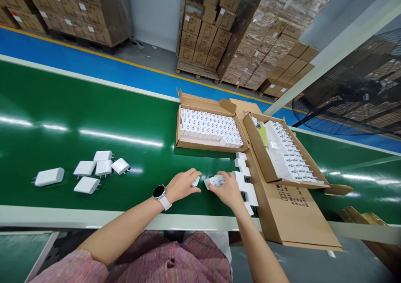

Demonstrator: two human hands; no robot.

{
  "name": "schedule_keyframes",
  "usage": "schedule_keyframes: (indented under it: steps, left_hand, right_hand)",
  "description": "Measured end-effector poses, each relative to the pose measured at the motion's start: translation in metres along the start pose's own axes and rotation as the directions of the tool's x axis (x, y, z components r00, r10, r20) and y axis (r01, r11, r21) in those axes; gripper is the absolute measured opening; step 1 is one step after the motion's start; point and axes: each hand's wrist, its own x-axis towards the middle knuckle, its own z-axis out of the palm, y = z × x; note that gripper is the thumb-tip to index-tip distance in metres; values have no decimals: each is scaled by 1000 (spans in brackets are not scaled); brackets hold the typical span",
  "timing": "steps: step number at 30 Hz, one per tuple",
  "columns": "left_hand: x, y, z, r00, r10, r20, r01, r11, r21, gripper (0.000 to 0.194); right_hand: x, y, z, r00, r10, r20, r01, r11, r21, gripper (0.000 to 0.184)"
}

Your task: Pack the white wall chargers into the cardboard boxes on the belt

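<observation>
My left hand [182, 185], with a watch on the wrist, is closed on a white plug charger [196, 181] just above the green belt. To its right, my right hand [228, 188] grips another white plug charger [208, 184]; its fingers partly hide a pale, shiny surface there, and I cannot tell if more than one piece is held. The two hands are close but apart. Beside the right hand, several white chargers [249, 193] lie in a rough column against a cardboard carton. Further left, a loose group of chargers [103, 167] rests with metal prongs showing.
An open cardboard box [206, 144] holding rows of chargers stands on the green belt [131, 107] ahead. Another open box [261, 157] with chargers sits tilted on a large carton [300, 224] at right. Beyond are a fan [360, 91] and stacked cartons [205, 39].
</observation>
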Motion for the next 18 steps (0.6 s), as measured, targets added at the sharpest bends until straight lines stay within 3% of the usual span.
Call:
schedule_keyframes:
  steps: [4, 7, 9, 11, 14, 16, 18]
  left_hand:
    - [-1, -3, 4, 1000, -14, 2, 14, 1000, -22, 66]
    - [0, -7, 3, 999, -40, -1, 40, 997, -61, 70]
    - [1, -8, 1, 999, -36, 23, 38, 996, -86, 82]
    - [2, -9, 0, 999, -16, 38, 19, 995, -97, 98]
    - [4, -10, -5, 1000, 2, 13, -1, 999, -52, 104]
    - [4, -13, -10, 1000, -11, -8, 11, 1000, 10, 99]
    - [5, -15, -15, 999, -31, -25, 32, 998, 57, 93]
  right_hand:
    - [-14, -32, 17, 1000, -14, -23, 13, 1000, -17, 62]
    - [-14, -25, 7, 996, -71, 56, 78, 989, -122, 74]
    - [-8, -13, -6, 985, -160, 68, 171, 963, -208, 81]
    - [1, -4, -14, 947, -313, 74, 321, 912, -256, 82]
    - [16, -2, -9, 841, -525, 134, 540, 796, -272, 77]
    - [21, -4, 2, 789, -585, 185, 613, 733, -296, 69]
    - [24, -4, 13, 770, -604, 207, 637, 706, -309, 59]
